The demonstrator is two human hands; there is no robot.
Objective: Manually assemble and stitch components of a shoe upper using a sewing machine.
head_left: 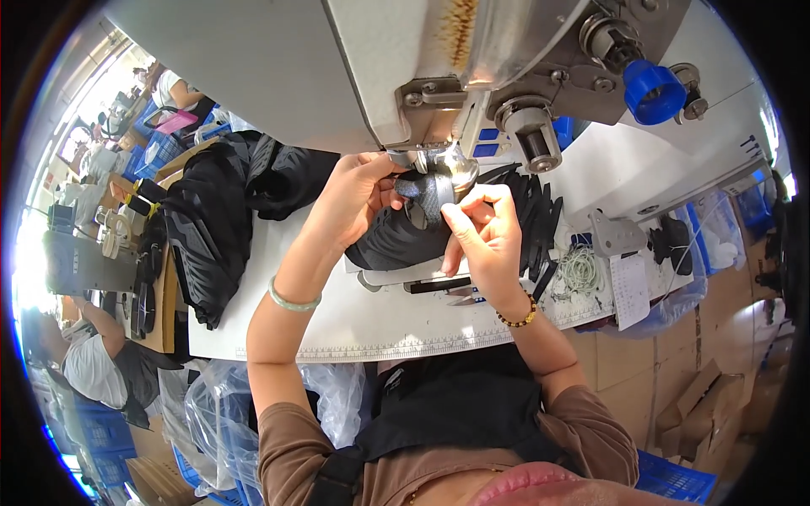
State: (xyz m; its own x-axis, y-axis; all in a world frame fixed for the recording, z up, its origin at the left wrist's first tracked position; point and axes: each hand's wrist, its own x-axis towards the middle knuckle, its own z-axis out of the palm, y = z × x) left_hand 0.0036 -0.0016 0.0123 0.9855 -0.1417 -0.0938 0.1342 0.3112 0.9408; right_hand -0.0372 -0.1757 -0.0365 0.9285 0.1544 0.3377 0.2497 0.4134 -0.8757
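A black shoe upper lies under the head of a sewing machine, its ribbed side toward me. My left hand is closed on its grey mesh edge, left of the needle area. Thumb and forefinger of my right hand pinch a grey strip at the opening of the upper, just below the bright metal presser area. The other right fingers curl inward. The needle and the exact stitching point are hard to make out behind the glare.
Black uppers are piled at the left. Black strips, thread snips, tangled pale thread and a paper slip lie on the right of the white table. A co-worker sits at the far left.
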